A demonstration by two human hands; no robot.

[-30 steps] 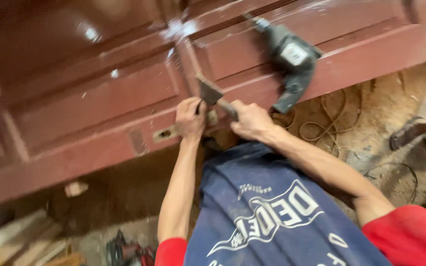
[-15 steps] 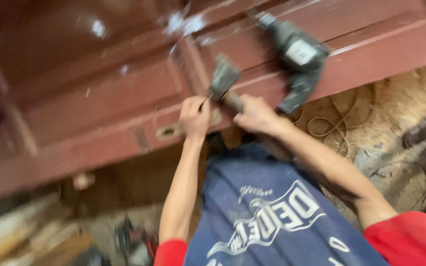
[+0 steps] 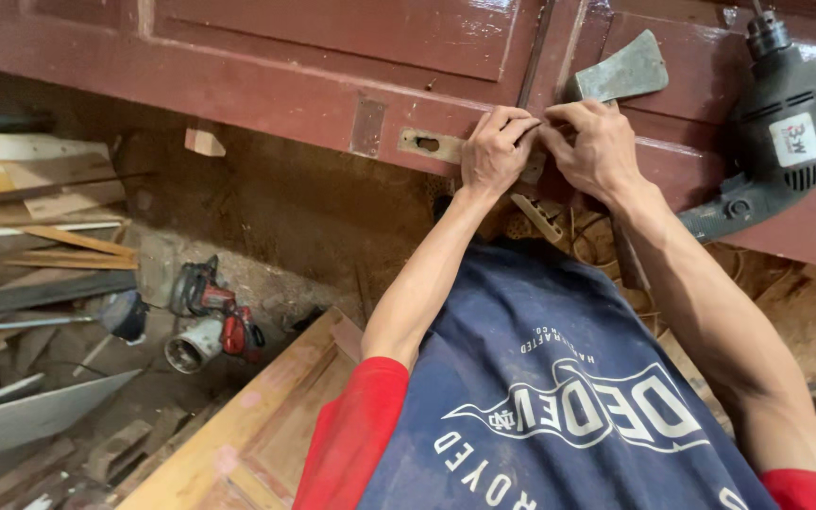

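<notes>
While both hands work at the near edge of the dark red door (image 3: 266, 66), the left hand (image 3: 495, 151) and right hand (image 3: 597, 146) meet fingertip to fingertip just right of the metal lock plate (image 3: 424, 144) set in that edge. Left fingers (image 3: 512, 127) are curled tight, pinching smth very small against the wood; right fingers (image 3: 564, 118) are bent the same way and pinch at the same spot, w/ the thumb tucked under. Can't tell what the small item is, it's hidden btwn the fingertips. Just behind the right hand a hatchet (image 3: 620, 71) lies flat on the door, its grey blade pointing away, handle end under the knuckles. Further right an electric drill (image 3: 781, 142) in dark green rests on the door panel, chuck pointing up-frame, well clear of both hands. Below the door, on the dusty floor at left, sits a red and black power tool (image 3: 214, 316) near a pile of wood offcuts (image 3: 40, 227). Closer in, a pale wooden door frame (image 3: 257, 425) lies flat beside the person's blue and red shirt (image 3: 540, 397).
</notes>
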